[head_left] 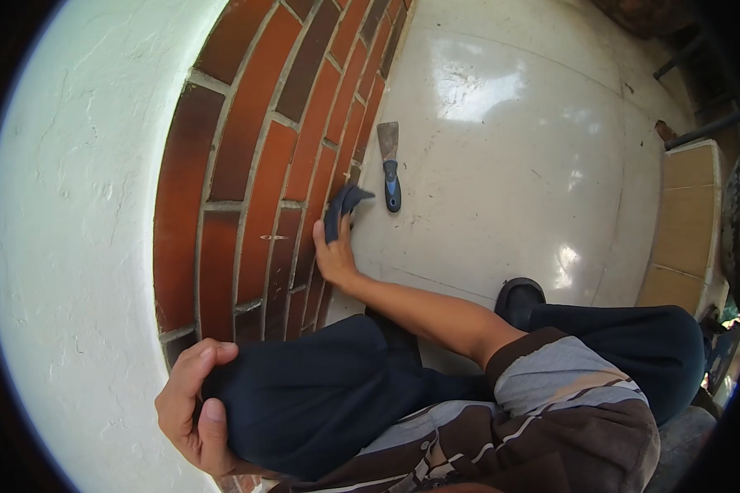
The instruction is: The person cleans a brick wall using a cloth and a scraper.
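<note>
My right hand [335, 259] presses a dark cloth [343, 205] against the lowest bricks of the wall, close to the floor. The cloth is bunched under its fingers, and one corner sticks out toward the floor. Beside it on the pale floor lies a scraper [391, 168] with a wide, stained metal blade and a blue and black handle; nothing touches it. My left hand [191, 404] rests over my bent knee in dark trousers, with thumb and fingers apart and no object in it.
Red-brown bricks [259, 197] with grey joints line the lower wall, next to a white plastered surface [74, 205]. Glossy tiles [510, 181] cover the floor. A tan tiled ledge [681, 222] stands at the right, near dark metal bars. My black shoe [518, 301] is on the floor.
</note>
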`<state>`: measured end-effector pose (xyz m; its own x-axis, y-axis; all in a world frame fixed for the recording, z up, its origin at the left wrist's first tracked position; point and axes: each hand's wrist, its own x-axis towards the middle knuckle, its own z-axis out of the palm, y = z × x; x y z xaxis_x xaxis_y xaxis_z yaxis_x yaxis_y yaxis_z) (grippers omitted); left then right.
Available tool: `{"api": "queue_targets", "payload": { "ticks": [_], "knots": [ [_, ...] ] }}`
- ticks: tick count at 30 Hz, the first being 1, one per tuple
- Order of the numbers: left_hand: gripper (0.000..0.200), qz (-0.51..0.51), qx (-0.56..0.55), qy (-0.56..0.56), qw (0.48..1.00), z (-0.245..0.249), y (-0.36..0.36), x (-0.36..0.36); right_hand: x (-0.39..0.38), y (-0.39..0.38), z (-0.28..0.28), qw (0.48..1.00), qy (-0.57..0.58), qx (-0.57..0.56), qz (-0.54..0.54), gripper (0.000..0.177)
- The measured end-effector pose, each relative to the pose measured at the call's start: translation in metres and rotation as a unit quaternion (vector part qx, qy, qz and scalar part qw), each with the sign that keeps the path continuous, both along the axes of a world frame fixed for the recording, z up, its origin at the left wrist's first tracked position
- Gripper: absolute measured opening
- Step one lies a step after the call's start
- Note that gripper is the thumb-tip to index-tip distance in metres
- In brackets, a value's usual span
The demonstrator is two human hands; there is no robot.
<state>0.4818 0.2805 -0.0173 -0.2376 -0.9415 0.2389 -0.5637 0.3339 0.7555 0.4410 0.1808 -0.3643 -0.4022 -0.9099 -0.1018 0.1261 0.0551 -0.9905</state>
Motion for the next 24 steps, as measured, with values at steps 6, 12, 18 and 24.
{"api": "queue_targets", "payload": {
  "ticks": [6,12,18,24],
  "knots": [
    [0.059,-0.126,0.135,0.206,0.961,-0.061,-0.011,0.044,0.003,0.087,0.047,0.947,-0.099,0.168,0.257,0.072],
    [0.072,-0.244,0.521,0.343,0.743,-0.161,-0.015,0.05,-0.062,0.031,0.059,0.845,-0.002,0.204,0.495,0.051],
    [0.054,-0.285,0.649,0.314,0.632,-0.296,0.008,0.044,-0.155,-0.044,0.102,0.782,0.152,0.156,0.584,0.042],
    [0.042,-0.441,0.711,0.328,0.438,-0.388,0.049,0.019,-0.219,-0.055,0.141,0.878,0.105,0.101,0.456,0.035]
  ]
}}
